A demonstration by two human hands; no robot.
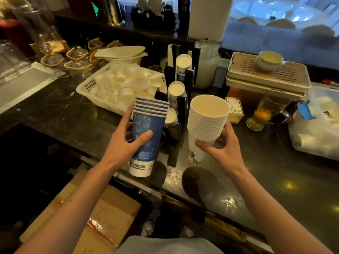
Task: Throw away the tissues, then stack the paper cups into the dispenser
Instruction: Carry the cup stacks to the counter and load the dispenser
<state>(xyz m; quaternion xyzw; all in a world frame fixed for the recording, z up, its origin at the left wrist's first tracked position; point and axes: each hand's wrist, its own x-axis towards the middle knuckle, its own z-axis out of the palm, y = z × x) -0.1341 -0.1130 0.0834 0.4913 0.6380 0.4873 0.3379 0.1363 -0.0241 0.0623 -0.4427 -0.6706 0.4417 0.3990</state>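
My left hand (124, 143) grips a stack of several blue flowered paper cups (146, 132), held upright just above the counter's near edge. A taller stack of several white paper cups (205, 121) sits in my right hand (223, 145), tilted slightly toward me. Right behind and between the two stacks stands the black cup dispenser (183, 96), with three slots stepping away from me. Each slot shows the white mouth of a cup stack (176, 88). No tissues are visible.
A white basket (86, 87) of small white cups lies behind my left hand. Stacked beige tea trays (267, 77) with a bowl, a glass of tea (264, 110) and a small green-printed box (235, 110) stand to the right. Cardboard boxes (102, 213) sit below the dark marble counter (275, 173).
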